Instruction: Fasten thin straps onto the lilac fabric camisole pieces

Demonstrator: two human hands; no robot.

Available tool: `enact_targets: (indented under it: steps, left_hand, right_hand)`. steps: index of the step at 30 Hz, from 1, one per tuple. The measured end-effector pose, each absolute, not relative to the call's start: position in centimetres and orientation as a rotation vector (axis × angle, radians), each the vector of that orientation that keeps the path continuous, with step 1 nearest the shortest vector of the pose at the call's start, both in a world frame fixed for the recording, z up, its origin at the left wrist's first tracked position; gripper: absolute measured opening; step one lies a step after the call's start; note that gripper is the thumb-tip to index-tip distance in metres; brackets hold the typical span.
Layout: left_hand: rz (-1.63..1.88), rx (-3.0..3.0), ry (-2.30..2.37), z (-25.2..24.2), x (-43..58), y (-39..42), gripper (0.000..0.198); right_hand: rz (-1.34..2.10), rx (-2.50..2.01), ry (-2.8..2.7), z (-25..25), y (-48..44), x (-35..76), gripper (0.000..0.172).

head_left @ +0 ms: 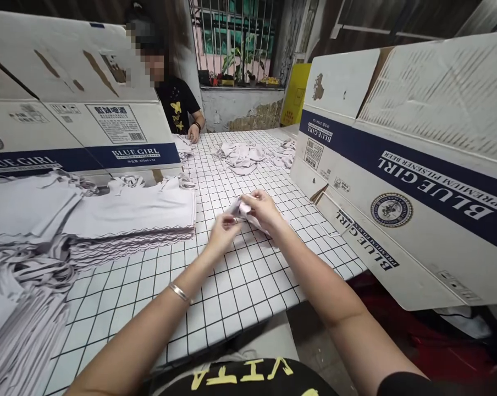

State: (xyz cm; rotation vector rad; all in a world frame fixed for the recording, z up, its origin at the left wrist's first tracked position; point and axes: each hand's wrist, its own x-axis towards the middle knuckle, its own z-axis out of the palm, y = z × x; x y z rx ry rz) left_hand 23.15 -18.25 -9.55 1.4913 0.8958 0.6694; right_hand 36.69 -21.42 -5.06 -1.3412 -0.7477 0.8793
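Observation:
A small bunched pale garment (pixel 254 221) is between my two hands over the middle of the checked table. My right hand (pixel 264 210) closes its fingers on the garment's top from the right. From the left, my left hand (pixel 224 234) pinches its near edge, thumb and fingertips together; slight blur softens these fingers. The garment's lower part trails under my right wrist towards the tabletop. To my left lies a neat stack of pale garments (pixel 133 212) with wavy hems and thin straps.
More piles of garments (pixel 29 324) cover the table's left side. Loose crumpled garments (pixel 242 157) lie at the far side. Opened beer cartons stand left (pixel 120 132) and right (pixel 397 165), the right one overhanging the table (pixel 215 302). Across it is another person (pixel 180 104), a hand near some fabric.

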Motion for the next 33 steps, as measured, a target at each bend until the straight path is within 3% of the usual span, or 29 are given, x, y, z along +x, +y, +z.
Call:
enact_targets:
  steps: [3, 7, 11, 14, 17, 20, 25, 30, 33]
  left_hand:
    - [0.719, 1.664, 0.721, -10.0, 24.2, -21.6, 0.061]
    - [0.72, 1.701, 0.704, -8.6, 24.3, -22.5, 0.04]
    - [0.924, 1.791, 0.667, -7.9, 23.9, -23.0, 0.059]
    - [0.895, 1.807, 0.689, -8.1, 23.7, -22.5, 0.025]
    - [0.642, 1.773, 0.628, -6.6, 23.0, -19.2, 0.019]
    - [0.493, 1.992, 0.601, -2.9, 22.1, -14.8, 0.026]
    - [0.613, 2.582, 0.626, 1.0, 19.7, -13.8, 0.029]
    - [0.411, 2.7, 0.635, -6.3, 15.5, -20.0, 0.034]
    - [0.309, 2.634, 0.74, -10.8, 14.0, -23.0, 0.036]
  right_hand:
    - [0.978, -1.012, -0.621, -0.8, -23.8, 37.0, 0.033]
    - [0.872, -0.916, -0.661, 3.9, -27.0, 38.0, 0.032]
    - [0.774, -0.9, -0.66, 6.3, -29.2, 39.9, 0.022]
    - [0.709, -0.875, -0.63, 6.9, -29.8, 41.8, 0.02]
    - [0.651, -0.943, -0.553, 6.7, -29.9, 44.8, 0.018]
    - [0.665, -1.074, -0.42, 5.7, -29.8, 47.8, 0.016]
    - [0.748, -1.306, -0.417, 0.8, -32.4, 49.2, 0.016]
    - [0.652, -1.77, -0.679, -8.2, -39.4, 46.3, 0.019]
    - [0.352, -2.126, -0.942, -11.5, -42.2, 42.4, 0.021]
